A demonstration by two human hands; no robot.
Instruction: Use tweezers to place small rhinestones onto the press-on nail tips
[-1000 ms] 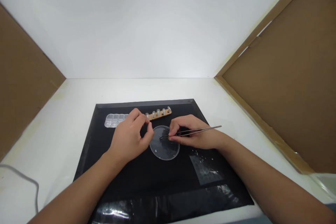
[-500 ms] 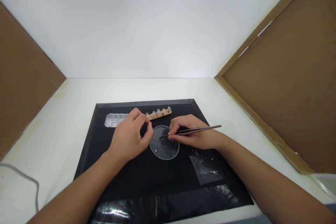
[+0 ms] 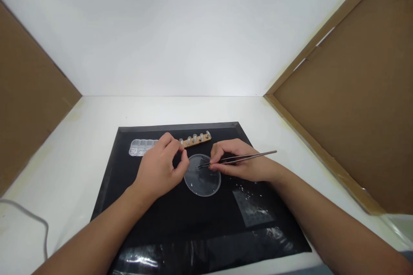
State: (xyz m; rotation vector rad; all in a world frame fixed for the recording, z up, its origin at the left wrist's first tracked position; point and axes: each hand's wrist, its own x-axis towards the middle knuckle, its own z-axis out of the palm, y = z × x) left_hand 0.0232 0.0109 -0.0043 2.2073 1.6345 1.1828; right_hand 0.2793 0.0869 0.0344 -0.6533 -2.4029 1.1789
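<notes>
While the right hand (image 3: 237,161) holds the tweezers (image 3: 258,154) in pinched fingers, the tweezers' tips pointing left over the clear dish (image 3: 203,188), the left hand (image 3: 159,165) curls beside its left rim, any grip unclear.

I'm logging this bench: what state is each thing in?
Left hand: curled
Right hand: gripping tweezers
Tweezers: tips look slightly apart
Dish: flat, white specks inside
Case: partly hidden, lid unclear
Strip: carrying clear pieces
Sheet: flat, bits around far edge
Mat: spread flat
Cable: bent
</notes>
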